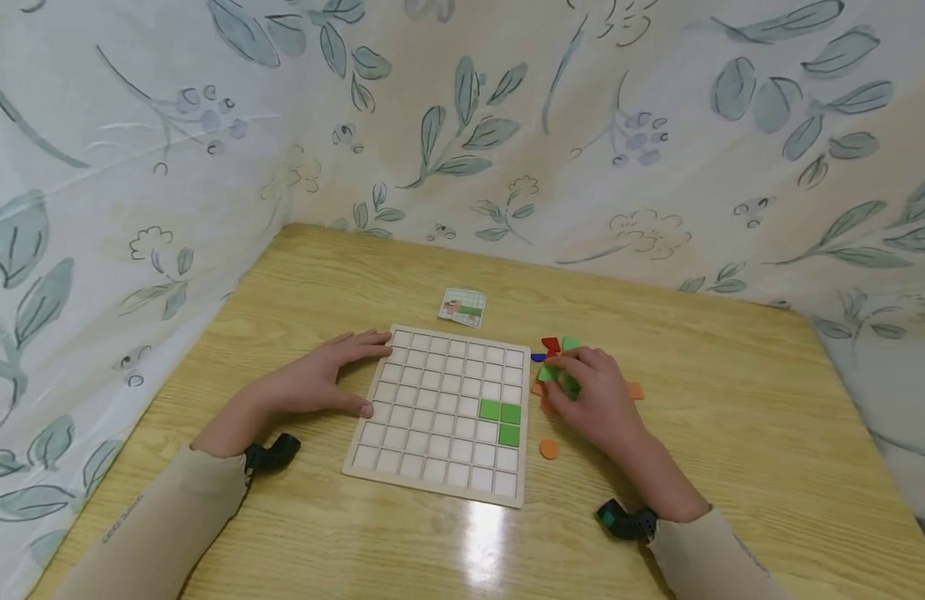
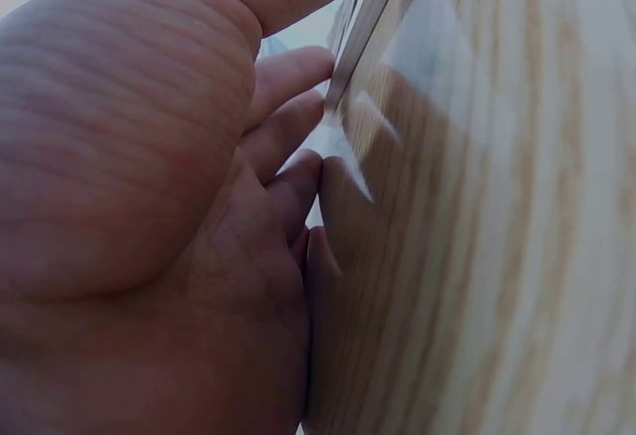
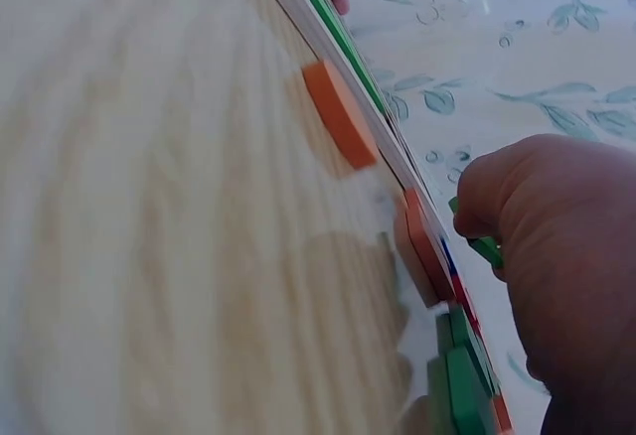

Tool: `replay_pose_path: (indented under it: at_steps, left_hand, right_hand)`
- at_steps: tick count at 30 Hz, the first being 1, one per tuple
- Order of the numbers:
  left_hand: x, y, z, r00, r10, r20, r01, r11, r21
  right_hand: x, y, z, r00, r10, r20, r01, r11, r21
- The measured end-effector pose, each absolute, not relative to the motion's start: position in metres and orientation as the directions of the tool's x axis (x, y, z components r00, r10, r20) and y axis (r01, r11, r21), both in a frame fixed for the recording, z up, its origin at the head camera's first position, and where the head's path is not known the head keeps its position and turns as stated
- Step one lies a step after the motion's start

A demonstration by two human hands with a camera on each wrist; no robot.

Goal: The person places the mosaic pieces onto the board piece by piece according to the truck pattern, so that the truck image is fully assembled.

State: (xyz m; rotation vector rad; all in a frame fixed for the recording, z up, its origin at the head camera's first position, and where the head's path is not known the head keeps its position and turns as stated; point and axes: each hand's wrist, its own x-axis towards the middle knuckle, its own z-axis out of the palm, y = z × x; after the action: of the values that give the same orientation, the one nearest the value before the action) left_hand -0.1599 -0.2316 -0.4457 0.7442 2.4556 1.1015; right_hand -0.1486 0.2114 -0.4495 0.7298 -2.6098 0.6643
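A wooden grid board (image 1: 417, 440) lies on the table with three green square tiles (image 1: 511, 413) in its right-hand cells. My left hand (image 1: 307, 379) rests at the board's left edge, its thumb and fingertips touching the rim with the fingers extended. To the right of the board, my right hand (image 1: 597, 400) pinches a green tile (image 3: 482, 244) between thumb and fingers, held above the table. Under and around that hand is a loose pile of pieces: a red piece (image 1: 550, 343), a blue piece (image 1: 537, 357), green ones and orange ones, partly hidden by the hand.
A small picture card (image 1: 463, 307) with a coloured grid drawing lies beyond the board. One rounded orange piece (image 1: 548, 449) sits apart, close to the board's right edge. Leaf-patterned cloth (image 1: 462, 125) hangs behind the wooden table (image 1: 702, 400) and along its left side.
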Motion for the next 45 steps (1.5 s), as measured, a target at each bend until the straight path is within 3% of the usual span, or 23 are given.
replay_pose_path:
  at_steps: [9,16,27,45]
  left_hand:
    - [-0.162,-0.229,-0.445,-0.801,0.589,-0.107,0.317,0.569,0.759]
    - [-0.16,-0.229,-0.444,-0.808,0.578,-0.114,0.296,0.567,0.769]
    - [-0.159,-0.229,-0.444,-0.81,0.575,-0.11,0.295,0.564,0.771]
    - [-0.158,-0.228,-0.443,-0.813,0.57,-0.118,0.284,0.566,0.774]
  right_hand:
    - [-0.142,0.199,-0.445,-0.762,-0.463,0.452,-0.625,0.708,-0.328]
    - [-0.129,0.184,-0.445,-0.779,-0.492,0.389,-0.623,0.681,-0.386]
    - [-0.113,0.163,-0.447,-0.7,-0.58,0.417,-0.715,0.571,-0.405]
    - [-0.103,0.152,-0.447,-0.683,-0.635,0.359,-0.729,0.577,-0.368]
